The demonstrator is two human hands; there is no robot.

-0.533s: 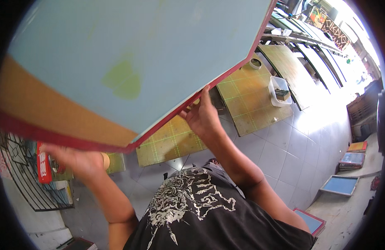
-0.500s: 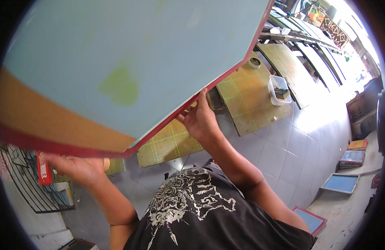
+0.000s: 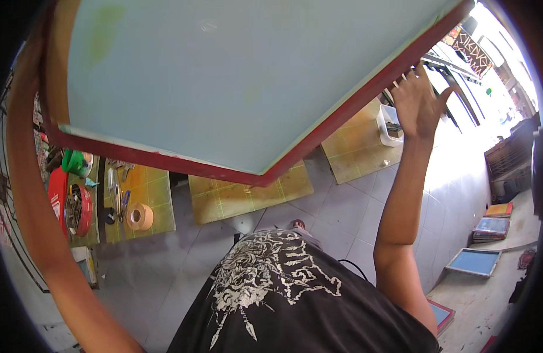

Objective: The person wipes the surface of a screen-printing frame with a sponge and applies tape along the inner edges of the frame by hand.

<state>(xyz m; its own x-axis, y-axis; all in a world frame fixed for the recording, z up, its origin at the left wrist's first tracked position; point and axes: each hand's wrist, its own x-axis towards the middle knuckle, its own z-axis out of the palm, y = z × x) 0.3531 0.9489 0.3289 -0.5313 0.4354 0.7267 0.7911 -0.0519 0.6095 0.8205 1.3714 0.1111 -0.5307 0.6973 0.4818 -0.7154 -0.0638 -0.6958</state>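
The fingers of the right hand (image 3: 418,109) are stretched and parted, the thumb standing away, with their tips at the red edge of a large pale-blue framed screen (image 3: 212,88); whether they touch it cannot be told. The left hand (image 3: 29,63) is dark and indistinct along the screen's left side, its grip impossible to tell. The screen is up in front of the person, 1 corner pointing toward the black shirt (image 3: 271,294). Beyond its red edge show 3 gridded yellow boards (image 3: 254,203); tan tape (image 3: 147,216) lies on the left one.
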